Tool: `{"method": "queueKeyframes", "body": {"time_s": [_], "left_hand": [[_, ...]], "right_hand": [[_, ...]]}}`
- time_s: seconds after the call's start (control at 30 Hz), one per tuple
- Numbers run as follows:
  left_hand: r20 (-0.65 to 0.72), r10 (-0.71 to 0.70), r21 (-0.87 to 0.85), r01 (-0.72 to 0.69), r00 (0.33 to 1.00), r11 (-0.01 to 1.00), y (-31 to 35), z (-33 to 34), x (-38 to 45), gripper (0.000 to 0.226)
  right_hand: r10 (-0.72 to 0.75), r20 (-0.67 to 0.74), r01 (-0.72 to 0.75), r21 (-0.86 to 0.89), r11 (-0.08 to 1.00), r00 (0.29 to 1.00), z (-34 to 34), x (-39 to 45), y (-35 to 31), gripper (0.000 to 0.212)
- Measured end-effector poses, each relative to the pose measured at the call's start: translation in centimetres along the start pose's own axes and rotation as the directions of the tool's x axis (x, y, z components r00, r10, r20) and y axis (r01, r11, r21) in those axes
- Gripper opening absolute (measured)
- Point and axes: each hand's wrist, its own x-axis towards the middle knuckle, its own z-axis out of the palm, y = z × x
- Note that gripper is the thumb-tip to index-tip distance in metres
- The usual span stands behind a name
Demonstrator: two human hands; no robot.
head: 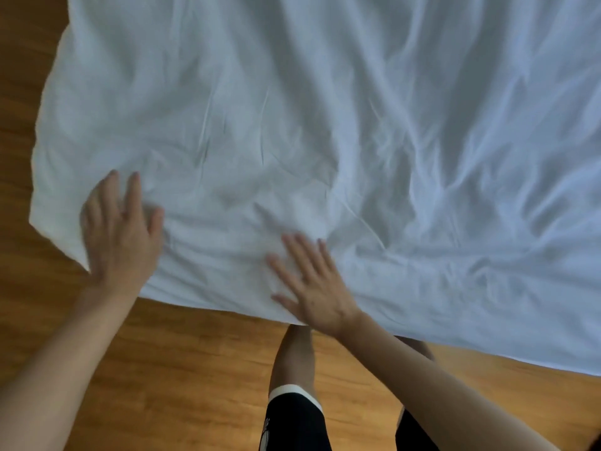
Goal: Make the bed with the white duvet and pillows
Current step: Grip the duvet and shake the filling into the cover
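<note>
The white duvet (325, 125) covers most of the view, wrinkled, with its near edge hanging over the bed's foot and its left corner drooping toward the floor. My left hand (120, 229) lies flat with straight fingers on the duvet near that left corner. My right hand (312, 284) presses flat on the near edge, fingers spread. Both hands look blurred. No pillows are in view.
Wooden floor (182, 369) runs along the left side and in front of the bed. My legs (292, 362) in black shorts stand right against the near edge.
</note>
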Motion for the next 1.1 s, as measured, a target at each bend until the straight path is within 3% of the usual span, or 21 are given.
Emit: {"method": "queueKeyframes", "body": {"time_s": [0.1, 0.17, 0.23, 0.27, 0.33, 0.47, 0.57, 0.63, 0.7, 0.73, 0.8, 0.87, 0.9, 1.1], "left_hand": [[0.059, 0.176, -0.035, -0.175, 0.983, 0.984, 3.7, 2.2, 0.3, 0.052], [0.139, 0.24, -0.018, -0.24, 0.961, 0.971, 5.0, 3.6, 0.4, 0.053], [0.228, 0.092, 0.036, -0.102, 0.969, 0.994, 3.8, 5.3, 0.2, 0.058], [0.26, -0.062, 0.051, 0.051, 0.964, 0.997, 2.6, 6.0, 0.0, 0.061], [0.313, -0.301, 0.068, 0.295, 0.901, 0.953, 0.2, 6.3, -0.4, 0.067], [0.416, -0.346, 0.128, 0.323, 0.841, 0.938, 0.2, 4.9, -0.1, 0.07], [0.464, -0.371, 0.141, 0.347, 0.804, 0.927, 2.5, 4.3, -0.4, 0.073], [0.521, -0.259, 0.137, 0.22, 0.813, 0.966, 5.2, 3.4, -1.3, 0.07], [0.609, -0.061, 0.085, 0.011, 0.791, 0.996, 8.8, 1.6, -2.3, 0.066], [0.665, 0.038, 0.041, -0.087, 0.746, 0.995, 10.9, 0.4, -3.0, 0.064], [0.782, 0.209, -0.073, -0.246, 0.588, 0.966, 15.3, -2.2, -5.0, 0.061], [0.847, 0.316, -0.193, -0.305, 0.428, 0.932, 19.4, -5.2, -7.6, 0.059], [0.848, 0.36, -0.236, -0.33, 0.389, 0.914, 21.1, -6.8, -8.8, 0.057], [0.789, 0.493, -0.247, -0.545, 0.367, 0.801, 27.2, -15.2, -13.3, 0.053]], "right_hand": [[0.37, -0.163, -0.384, -0.06, 0.922, 0.915, -1.1, 0.1, 4.4, 0.058], [0.616, -0.165, -0.631, -0.064, 0.773, 0.77, -1.5, -1.1, 8.1, 0.059], [0.801, -0.075, -0.804, -0.058, 0.591, 0.594, -1.5, -3.4, 11.1, 0.062], [0.851, -0.018, -0.849, -0.08, 0.522, 0.524, -1.2, -4.7, 12.0, 0.064], [0.887, 0.038, -0.88, -0.115, 0.462, 0.461, -0.9, -7.3, 13.3, 0.068], [0.929, 0.037, -0.922, -0.113, 0.37, 0.368, -1.9, -9.5, 14.9, 0.07], [0.923, 0.107, -0.915, -0.131, 0.382, 0.371, -2.7, -9.7, 14.7, 0.067], [0.915, 0.166, -0.906, -0.154, 0.393, 0.369, -3.7, -10.5, 13.9, 0.065], [0.906, 0.28, -0.919, -0.146, 0.367, 0.317, -5.3, -11.9, 12.2, 0.064], [0.895, 0.358, -0.934, -0.134, 0.332, 0.267, -6.2, -12.7, 11.2, 0.064], [0.832, 0.522, -0.958, -0.089, 0.272, 0.188, -8.1, -14.3, 9.1, 0.062], [0.749, 0.639, -0.973, -0.01, 0.232, 0.172, -10.4, -16.1, 6.9, 0.057], [0.731, 0.659, -0.979, 0.038, 0.201, 0.176, -11.7, -17.1, 5.8, 0.056], [0.825, 0.539, -0.981, 0.175, 0.087, 0.169, -21.6, -22.8, 0.9, 0.057]]}}
